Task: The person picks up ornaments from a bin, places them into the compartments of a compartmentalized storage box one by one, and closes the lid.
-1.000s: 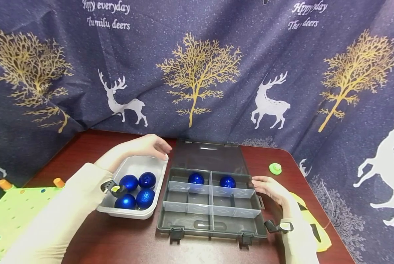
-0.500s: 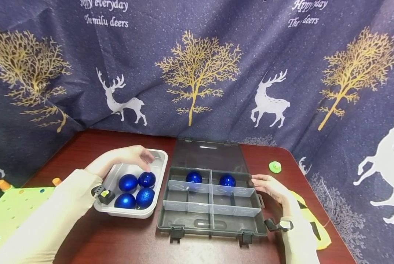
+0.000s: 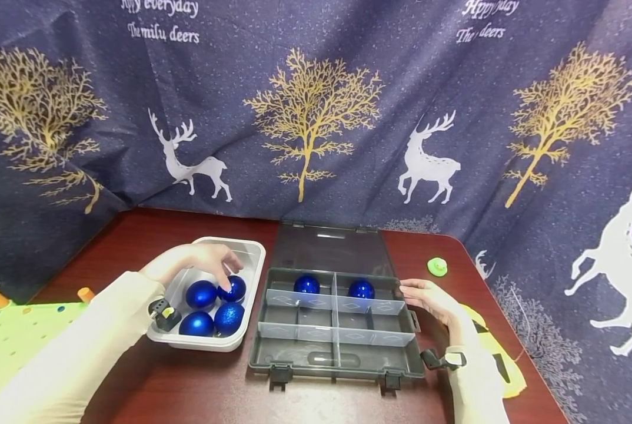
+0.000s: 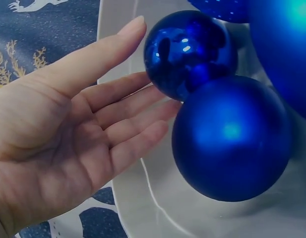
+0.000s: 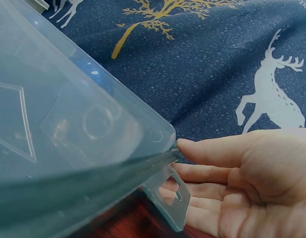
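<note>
Inside the white basin, my left hand reaches over a shiny blue ball. In the left wrist view, the thumb and fingers spread on either side of this shiny ball, the thumb tip seemingly just off its surface. A matte blue ball lies right beside it. Two more blue balls share the basin, one of them glittery. My right hand touches the right side of a grey divided box with mostly straight fingers. Its thumb meets the rim near a hanging tab.
Two shiny blue balls sit in the box's back compartments, left and right. The box's lid lies folded back. A green toy duck, a yellow object and a green pegboard are at the sides.
My left hand has come from the basin's far rim down and toward me, to the shiny ball. The right hand stays at the box's side.
</note>
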`<action>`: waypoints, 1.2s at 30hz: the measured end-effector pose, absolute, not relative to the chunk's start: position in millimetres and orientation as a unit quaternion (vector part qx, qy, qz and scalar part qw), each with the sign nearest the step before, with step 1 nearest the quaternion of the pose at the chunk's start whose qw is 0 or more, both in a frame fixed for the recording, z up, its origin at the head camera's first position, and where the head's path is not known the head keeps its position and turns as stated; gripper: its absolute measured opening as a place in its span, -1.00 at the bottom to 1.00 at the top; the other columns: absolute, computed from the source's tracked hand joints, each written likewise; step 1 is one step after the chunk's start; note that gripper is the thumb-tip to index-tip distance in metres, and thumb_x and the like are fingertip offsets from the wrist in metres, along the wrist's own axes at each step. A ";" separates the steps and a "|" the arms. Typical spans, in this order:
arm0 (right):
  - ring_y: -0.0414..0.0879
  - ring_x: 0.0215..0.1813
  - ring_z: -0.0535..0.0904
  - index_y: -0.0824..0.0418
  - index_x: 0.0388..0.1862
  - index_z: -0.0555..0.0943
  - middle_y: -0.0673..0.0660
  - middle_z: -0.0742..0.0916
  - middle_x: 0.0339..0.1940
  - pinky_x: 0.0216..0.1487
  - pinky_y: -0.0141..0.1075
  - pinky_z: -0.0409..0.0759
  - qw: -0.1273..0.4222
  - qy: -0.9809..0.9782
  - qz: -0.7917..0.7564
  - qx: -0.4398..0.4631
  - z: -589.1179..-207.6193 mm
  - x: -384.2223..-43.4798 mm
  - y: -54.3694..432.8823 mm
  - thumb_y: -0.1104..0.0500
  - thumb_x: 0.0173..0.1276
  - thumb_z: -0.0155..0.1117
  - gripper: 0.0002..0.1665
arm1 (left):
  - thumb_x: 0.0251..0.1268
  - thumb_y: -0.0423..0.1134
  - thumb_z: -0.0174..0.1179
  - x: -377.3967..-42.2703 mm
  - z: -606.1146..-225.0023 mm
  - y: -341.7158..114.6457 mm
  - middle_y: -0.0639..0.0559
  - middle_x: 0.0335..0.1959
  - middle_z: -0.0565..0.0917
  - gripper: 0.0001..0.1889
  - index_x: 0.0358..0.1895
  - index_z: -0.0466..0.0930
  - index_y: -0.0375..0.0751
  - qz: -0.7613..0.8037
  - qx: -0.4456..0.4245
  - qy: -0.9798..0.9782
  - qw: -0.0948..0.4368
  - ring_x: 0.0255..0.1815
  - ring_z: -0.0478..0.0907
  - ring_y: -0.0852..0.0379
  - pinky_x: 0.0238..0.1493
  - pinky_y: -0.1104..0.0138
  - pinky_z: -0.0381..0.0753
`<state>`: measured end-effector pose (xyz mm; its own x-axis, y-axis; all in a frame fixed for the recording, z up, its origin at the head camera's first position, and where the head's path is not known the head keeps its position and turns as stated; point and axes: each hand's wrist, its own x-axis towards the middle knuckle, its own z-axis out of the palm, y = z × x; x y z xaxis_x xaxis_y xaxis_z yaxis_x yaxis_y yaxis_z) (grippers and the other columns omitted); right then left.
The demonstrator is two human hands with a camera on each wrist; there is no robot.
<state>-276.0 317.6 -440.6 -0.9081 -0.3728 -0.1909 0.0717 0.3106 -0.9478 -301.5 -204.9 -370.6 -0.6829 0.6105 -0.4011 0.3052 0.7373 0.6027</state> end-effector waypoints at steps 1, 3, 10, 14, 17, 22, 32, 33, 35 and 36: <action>-0.44 -0.03 0.59 0.72 0.33 0.15 0.51 0.48 0.30 0.08 -0.48 0.58 0.192 0.787 -0.580 -0.090 -440.1 -275.9 316.5 0.24 0.50 0.03 -0.34 | 0.02 -0.28 0.46 -301.1 -371.3 -205.2 -0.45 0.17 0.56 -0.31 0.20 0.43 -0.61 0.251 0.259 0.882 0.304 0.19 0.55 -0.30 0.20 0.04 0.56; -0.43 -0.03 0.60 0.72 0.33 0.15 0.56 0.43 0.32 0.10 -0.47 0.58 0.193 0.787 -0.579 -0.088 -440.1 -275.9 315.6 0.25 0.49 0.03 -0.35 | 0.00 -0.28 0.47 -300.5 -373.0 -205.4 -0.44 0.16 0.57 -0.31 0.19 0.44 -0.60 0.247 0.258 0.882 0.308 0.20 0.54 -0.29 0.22 0.04 0.55; -0.42 -0.03 0.61 0.71 0.33 0.16 0.51 0.47 0.31 0.08 -0.48 0.59 0.190 0.788 -0.579 -0.086 -440.8 -276.3 314.9 0.24 0.49 0.04 -0.35 | -0.04 -0.28 0.47 -298.4 -374.9 -204.6 -0.38 0.12 0.61 -0.35 0.14 0.50 -0.57 0.229 0.265 0.886 0.303 0.22 0.52 -0.28 0.29 0.00 0.47; -0.41 -0.03 0.61 0.72 0.33 0.16 0.51 0.48 0.30 0.07 -0.49 0.59 0.191 0.785 -0.582 -0.088 -440.9 -275.9 315.3 0.24 0.49 0.04 -0.35 | -0.05 -0.28 0.48 -298.9 -375.5 -204.6 -0.35 0.08 0.65 -0.38 0.11 0.54 -0.55 0.223 0.267 0.888 0.302 0.18 0.55 -0.25 0.28 0.00 0.47; -0.40 -0.03 0.62 0.72 0.33 0.16 0.53 0.46 0.31 0.08 -0.49 0.58 0.192 0.786 -0.581 -0.089 -440.7 -275.6 315.3 0.23 0.49 0.04 -0.34 | -0.05 -0.29 0.48 -299.7 -376.2 -204.8 -0.34 0.05 0.66 -0.39 0.10 0.54 -0.55 0.222 0.269 0.887 0.303 0.15 0.58 -0.23 0.26 0.01 0.49; -0.38 -0.02 0.62 0.70 0.33 0.17 0.54 0.45 0.32 0.09 -0.47 0.59 0.191 0.790 -0.576 -0.088 -441.0 -276.1 315.1 0.22 0.50 0.05 -0.34 | -0.05 -0.33 0.47 -299.8 -375.4 -205.0 -0.35 0.03 0.67 -0.41 0.09 0.54 -0.58 0.225 0.271 0.884 0.306 0.12 0.60 -0.23 0.25 0.01 0.51; -0.34 -0.01 0.63 0.71 0.33 0.16 0.53 0.48 0.28 0.09 -0.45 0.59 0.192 0.787 -0.580 -0.087 -440.8 -277.1 315.6 0.23 0.49 0.04 -0.34 | -0.04 -0.32 0.47 -296.6 -371.0 -208.1 -0.41 0.05 0.64 -0.40 0.09 0.53 -0.59 0.226 0.285 0.890 0.274 0.14 0.57 -0.29 0.22 -0.02 0.52; -0.34 -0.01 0.63 0.71 0.33 0.16 0.52 0.49 0.28 0.09 -0.45 0.59 0.192 0.788 -0.579 -0.088 -440.7 -277.0 315.8 0.23 0.49 0.04 -0.34 | -0.04 -0.31 0.47 -296.6 -370.7 -208.9 -0.41 0.06 0.64 -0.40 0.10 0.53 -0.58 0.231 0.283 0.891 0.270 0.14 0.57 -0.30 0.21 -0.01 0.53; -0.35 -0.02 0.63 0.71 0.33 0.16 0.49 0.52 0.27 0.08 -0.46 0.59 0.192 0.787 -0.581 -0.086 -440.7 -276.8 316.4 0.23 0.49 0.04 -0.34 | -0.04 -0.30 0.48 -296.3 -369.5 -210.7 -0.41 0.06 0.64 -0.40 0.10 0.54 -0.57 0.237 0.283 0.893 0.257 0.13 0.58 -0.31 0.18 0.00 0.56; -0.35 -0.03 0.63 0.71 0.33 0.16 0.48 0.53 0.26 0.08 -0.46 0.59 0.191 0.786 -0.582 -0.085 -440.6 -276.7 316.7 0.24 0.49 0.04 -0.35 | -0.04 -0.29 0.48 -296.3 -368.9 -211.2 -0.41 0.05 0.64 -0.40 0.10 0.54 -0.56 0.240 0.284 0.894 0.250 0.12 0.58 -0.32 0.16 0.00 0.58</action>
